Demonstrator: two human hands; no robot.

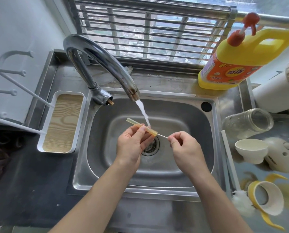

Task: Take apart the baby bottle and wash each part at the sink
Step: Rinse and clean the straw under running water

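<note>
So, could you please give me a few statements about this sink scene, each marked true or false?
1. Water runs from the curved chrome faucet onto the translucent yellowish straw tube. True.
2. The left hand holds that tube. True.
3. The right hand holds nothing. False: it pinches a thin white brush stem that enters the tube's end.
4. The clear glass bottle stands upright in the steel sink. False: it lies on its side on the counter to the right.
5. The yellow detergent jug with a red pump stands behind the sink. True.

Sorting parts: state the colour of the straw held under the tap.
Straw: translucent pale amber; head view.
</note>
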